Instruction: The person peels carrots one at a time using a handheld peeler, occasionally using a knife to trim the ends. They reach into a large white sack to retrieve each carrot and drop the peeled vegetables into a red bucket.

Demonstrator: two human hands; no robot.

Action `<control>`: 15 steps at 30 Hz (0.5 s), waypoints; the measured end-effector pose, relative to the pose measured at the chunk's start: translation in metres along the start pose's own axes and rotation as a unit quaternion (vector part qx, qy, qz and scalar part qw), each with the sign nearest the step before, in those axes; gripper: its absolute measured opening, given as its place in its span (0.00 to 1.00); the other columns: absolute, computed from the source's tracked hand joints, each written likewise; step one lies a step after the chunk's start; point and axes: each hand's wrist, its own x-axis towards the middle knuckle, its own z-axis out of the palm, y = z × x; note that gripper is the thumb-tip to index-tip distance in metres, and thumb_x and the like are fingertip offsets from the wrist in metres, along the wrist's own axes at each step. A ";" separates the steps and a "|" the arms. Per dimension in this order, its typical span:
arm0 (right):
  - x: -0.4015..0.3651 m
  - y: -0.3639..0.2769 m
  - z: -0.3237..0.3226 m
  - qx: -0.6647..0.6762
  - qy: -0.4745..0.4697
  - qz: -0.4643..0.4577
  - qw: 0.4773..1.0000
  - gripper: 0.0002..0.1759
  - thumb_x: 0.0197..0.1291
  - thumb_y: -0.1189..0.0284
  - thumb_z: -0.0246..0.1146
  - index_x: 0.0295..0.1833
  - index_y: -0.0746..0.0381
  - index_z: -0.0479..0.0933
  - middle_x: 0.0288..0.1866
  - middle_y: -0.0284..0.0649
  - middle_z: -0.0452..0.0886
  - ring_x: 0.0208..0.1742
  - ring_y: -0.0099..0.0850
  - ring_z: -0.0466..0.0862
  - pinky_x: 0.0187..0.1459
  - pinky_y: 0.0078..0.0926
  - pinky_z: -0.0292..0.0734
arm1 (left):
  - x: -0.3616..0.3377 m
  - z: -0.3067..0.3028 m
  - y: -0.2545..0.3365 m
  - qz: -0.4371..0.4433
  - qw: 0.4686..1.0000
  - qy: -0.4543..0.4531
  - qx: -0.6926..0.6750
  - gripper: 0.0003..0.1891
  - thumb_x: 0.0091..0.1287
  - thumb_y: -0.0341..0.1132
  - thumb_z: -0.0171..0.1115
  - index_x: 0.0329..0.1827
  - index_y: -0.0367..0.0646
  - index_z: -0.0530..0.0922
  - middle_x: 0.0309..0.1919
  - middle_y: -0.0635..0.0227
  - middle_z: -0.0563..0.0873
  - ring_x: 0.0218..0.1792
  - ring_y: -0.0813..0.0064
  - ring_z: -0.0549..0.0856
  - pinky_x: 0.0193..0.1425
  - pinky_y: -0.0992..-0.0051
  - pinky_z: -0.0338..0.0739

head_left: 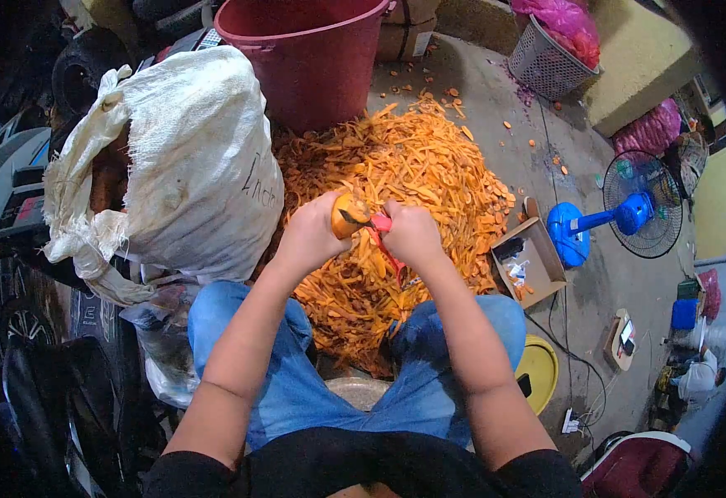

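My left hand (313, 231) is closed around a thick orange carrot (347, 217), its rounded end showing above the fist with a dark streak on one side. Against that carrot, my right hand (414, 235) grips a red-handled peeler (382, 223); part of the tool is hidden by the fingers. Both hands are close together over a large heap of orange peelings (413, 158) on the floor, in front of my knees. Small cut carrot ends lie scattered among the strips.
A white woven sack (201, 166) stands left of the heap, a big red tub (305, 62) behind it. To the right are an open cardboard box (545, 257), a blue fan (570, 235), cables and a yellow lid (541, 365). A grey basket (545, 62) sits at the back; a person (699, 378) is far right.
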 end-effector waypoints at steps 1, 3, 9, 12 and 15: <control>0.000 0.001 0.004 0.016 0.009 0.011 1.000 0.09 0.42 0.68 0.55 0.26 0.63 0.70 0.19 0.48 0.74 0.25 0.42 0.76 0.28 0.36 0.71 | 0.000 0.002 0.000 0.030 0.998 0.049 0.026 0.22 0.34 0.33 0.64 0.36 0.38 0.70 0.28 0.60 0.78 0.32 0.66 0.79 0.37 0.74 0.71; 0.002 0.000 0.005 0.031 0.016 0.021 0.999 0.08 0.41 0.69 0.55 0.25 0.63 0.70 0.20 0.48 0.74 0.26 0.43 0.76 0.29 0.37 0.71 | -0.001 -0.002 0.000 -0.001 1.000 -0.017 0.009 0.23 0.33 0.34 0.63 0.36 0.37 0.70 0.27 0.57 0.78 0.32 0.62 0.78 0.37 0.72 0.71; 0.007 0.000 0.006 0.101 -0.006 0.056 0.993 0.06 0.37 0.76 0.56 0.27 0.64 0.70 0.22 0.51 0.73 0.28 0.48 0.74 0.30 0.39 0.68 | -0.003 -0.008 0.004 -0.054 0.992 -0.084 -0.075 0.25 0.32 0.37 0.61 0.36 0.35 0.70 0.26 0.53 0.77 0.33 0.58 0.77 0.37 0.69 0.70; 0.007 -0.001 0.009 0.093 -0.006 0.043 0.995 0.07 0.38 0.76 0.56 0.27 0.64 0.70 0.22 0.51 0.73 0.28 0.47 0.74 0.30 0.39 0.68 | -0.010 -0.008 0.006 -0.067 0.993 -0.072 -0.062 0.24 0.32 0.37 0.61 0.36 0.36 0.70 0.28 0.53 0.77 0.33 0.59 0.77 0.37 0.69 0.70; 0.006 -0.001 0.012 0.079 0.007 0.033 0.996 0.08 0.39 0.72 0.57 0.28 0.63 0.72 0.23 0.50 0.74 0.28 0.45 0.75 0.31 0.38 0.69 | -0.013 -0.008 0.009 -0.068 0.994 -0.064 -0.051 0.24 0.33 0.36 0.62 0.36 0.37 0.70 0.29 0.55 0.77 0.33 0.59 0.77 0.38 0.70 0.70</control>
